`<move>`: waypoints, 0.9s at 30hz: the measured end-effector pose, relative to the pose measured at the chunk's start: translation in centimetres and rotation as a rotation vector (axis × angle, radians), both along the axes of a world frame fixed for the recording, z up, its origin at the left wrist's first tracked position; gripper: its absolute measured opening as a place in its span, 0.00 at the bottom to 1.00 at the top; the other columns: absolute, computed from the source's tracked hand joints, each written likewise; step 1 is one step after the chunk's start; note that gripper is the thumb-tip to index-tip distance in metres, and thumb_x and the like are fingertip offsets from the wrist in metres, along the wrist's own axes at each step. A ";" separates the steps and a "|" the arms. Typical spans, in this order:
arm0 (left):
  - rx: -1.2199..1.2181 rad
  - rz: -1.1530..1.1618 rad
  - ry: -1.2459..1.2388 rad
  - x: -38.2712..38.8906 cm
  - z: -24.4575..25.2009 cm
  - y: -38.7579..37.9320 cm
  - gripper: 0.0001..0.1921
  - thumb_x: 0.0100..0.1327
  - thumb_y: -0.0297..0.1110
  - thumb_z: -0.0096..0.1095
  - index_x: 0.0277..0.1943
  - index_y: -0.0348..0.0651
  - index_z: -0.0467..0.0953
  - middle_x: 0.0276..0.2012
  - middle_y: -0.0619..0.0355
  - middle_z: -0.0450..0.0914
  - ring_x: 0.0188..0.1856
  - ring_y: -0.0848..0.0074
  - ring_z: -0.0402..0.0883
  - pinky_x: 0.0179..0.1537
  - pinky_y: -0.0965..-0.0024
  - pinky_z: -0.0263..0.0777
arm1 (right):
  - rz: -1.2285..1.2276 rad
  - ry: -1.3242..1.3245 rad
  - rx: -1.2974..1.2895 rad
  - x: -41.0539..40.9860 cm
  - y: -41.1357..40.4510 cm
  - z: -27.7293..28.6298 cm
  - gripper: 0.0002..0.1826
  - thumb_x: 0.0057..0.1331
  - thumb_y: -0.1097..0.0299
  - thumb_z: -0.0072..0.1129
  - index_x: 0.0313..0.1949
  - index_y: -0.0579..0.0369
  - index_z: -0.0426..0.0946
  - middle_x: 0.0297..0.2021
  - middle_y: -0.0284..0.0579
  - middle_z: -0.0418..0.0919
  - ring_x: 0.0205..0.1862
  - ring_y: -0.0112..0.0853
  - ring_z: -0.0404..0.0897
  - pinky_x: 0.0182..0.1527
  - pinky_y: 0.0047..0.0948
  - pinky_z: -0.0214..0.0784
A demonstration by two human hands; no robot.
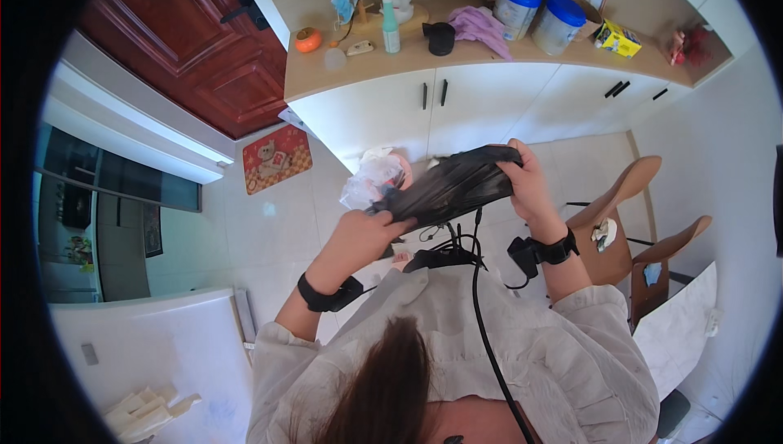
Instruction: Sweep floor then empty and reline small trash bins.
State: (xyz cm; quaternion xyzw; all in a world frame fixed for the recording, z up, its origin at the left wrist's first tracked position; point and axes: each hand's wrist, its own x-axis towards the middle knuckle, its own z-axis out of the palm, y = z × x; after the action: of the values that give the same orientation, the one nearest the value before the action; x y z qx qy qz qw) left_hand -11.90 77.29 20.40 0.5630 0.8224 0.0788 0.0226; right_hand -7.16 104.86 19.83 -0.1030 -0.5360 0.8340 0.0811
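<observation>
A thin black plastic bag (pixel 456 184) is stretched between my two hands in front of my body. My left hand (pixel 365 237) grips its lower left end, with the fingers partly bunched in the plastic. The upper right corner is pinched between thumb and fingers of my right hand (pixel 525 178). Beyond the bag, on the floor, stands a pink bin (pixel 402 169), partly hidden. White translucent plastic (pixel 370 176) spills over the bin's left side. Black straps with small boxes sit on both my wrists.
A low white cabinet (pixel 489 107) with a wooden top runs ahead, bearing blue-lidded tubs (pixel 519 7), a green spray bottle (pixel 390 25) and a purple cloth (pixel 477 28). Brown chairs (pixel 612 242) stand at right. A black cable (pixel 483 321) hangs down my front. A red doormat (pixel 278 158) lies left.
</observation>
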 end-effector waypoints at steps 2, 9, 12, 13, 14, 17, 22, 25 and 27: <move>0.009 0.148 0.075 -0.9 0.1 -2.2 0.26 0.47 0.28 0.55 0.52 0.64 0.71 0.21 0.63 0.65 0.18 0.73 0.67 0.21 0.71 0.62 | -0.034 -0.014 0.124 -0.2 -1.0 0.1 0.05 0.58 0.81 0.47 0.28 0.57 0.65 0.31 0.36 0.74 0.30 0.20 0.70 0.35 0.18 0.64; 0.066 0.247 0.343 -4.4 1.6 -10.2 0.25 0.46 0.28 0.55 0.50 0.64 0.73 0.20 0.61 0.62 0.16 0.72 0.63 0.21 0.72 0.62 | -0.299 -0.028 1.091 -0.1 -0.8 0.5 0.06 0.52 0.81 0.45 0.31 0.62 0.63 0.22 0.49 0.67 0.25 0.40 0.65 0.32 0.27 0.60; 0.109 0.244 0.399 -5.2 2.0 -12.8 0.25 0.45 0.28 0.55 0.49 0.64 0.74 0.19 0.61 0.60 0.16 0.73 0.62 0.20 0.74 0.59 | -0.436 -0.015 1.056 0.2 0.5 0.6 0.04 0.57 0.76 0.44 0.32 0.62 0.65 0.21 0.45 0.68 0.24 0.32 0.63 0.31 0.26 0.59; 0.129 0.246 0.432 -5.4 2.1 -13.6 0.25 0.44 0.28 0.55 0.48 0.64 0.75 0.19 0.62 0.59 0.16 0.73 0.61 0.20 0.74 0.59 | -0.511 -0.039 1.014 0.3 0.8 0.8 0.04 0.59 0.74 0.44 0.32 0.62 0.66 0.22 0.43 0.69 0.25 0.29 0.63 0.31 0.25 0.58; 0.155 0.233 0.435 -5.8 1.9 -14.2 0.24 0.44 0.28 0.55 0.47 0.64 0.76 0.19 0.62 0.57 0.16 0.74 0.60 0.20 0.74 0.58 | -0.516 -0.038 1.014 0.1 0.8 0.9 0.04 0.59 0.74 0.44 0.32 0.62 0.66 0.22 0.43 0.69 0.25 0.29 0.63 0.31 0.25 0.58; 0.143 0.187 0.482 -6.1 2.0 -15.3 0.24 0.44 0.28 0.54 0.47 0.64 0.75 0.19 0.62 0.57 0.17 0.74 0.61 0.20 0.74 0.58 | -0.615 -0.005 0.162 0.0 0.2 1.7 0.07 0.64 0.69 0.45 0.34 0.57 0.71 0.26 0.33 0.73 0.29 0.24 0.71 0.34 0.21 0.63; 0.226 0.285 0.501 -9.1 0.1 -19.8 0.25 0.46 0.26 0.54 0.49 0.62 0.75 0.20 0.60 0.63 0.20 0.73 0.65 0.22 0.73 0.60 | -0.236 -0.029 -0.460 1.9 3.5 -0.4 0.15 0.66 0.63 0.39 0.38 0.60 0.72 0.36 0.43 0.77 0.36 0.34 0.77 0.41 0.31 0.71; 0.486 0.542 0.311 -10.9 -1.4 -24.1 0.23 0.49 0.22 0.52 0.49 0.54 0.75 0.26 0.56 0.73 0.26 0.69 0.72 0.28 0.71 0.66 | -0.144 0.194 -0.584 3.8 5.1 -0.3 0.19 0.67 0.61 0.36 0.41 0.64 0.71 0.41 0.51 0.76 0.41 0.39 0.77 0.47 0.36 0.70; 0.732 0.683 0.115 -11.7 -2.5 -23.9 0.21 0.50 0.20 0.51 0.48 0.49 0.75 0.30 0.53 0.77 0.29 0.67 0.75 0.32 0.70 0.69 | -0.170 0.119 -0.584 4.1 4.6 0.4 0.19 0.67 0.61 0.35 0.43 0.64 0.70 0.42 0.54 0.75 0.44 0.40 0.76 0.50 0.38 0.69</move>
State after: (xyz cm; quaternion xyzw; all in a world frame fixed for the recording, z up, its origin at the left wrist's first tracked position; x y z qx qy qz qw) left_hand -23.60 53.37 17.95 0.2362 0.8780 0.3338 -0.2487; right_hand -3.11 109.47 20.22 -0.1175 -0.2576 0.9475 0.1485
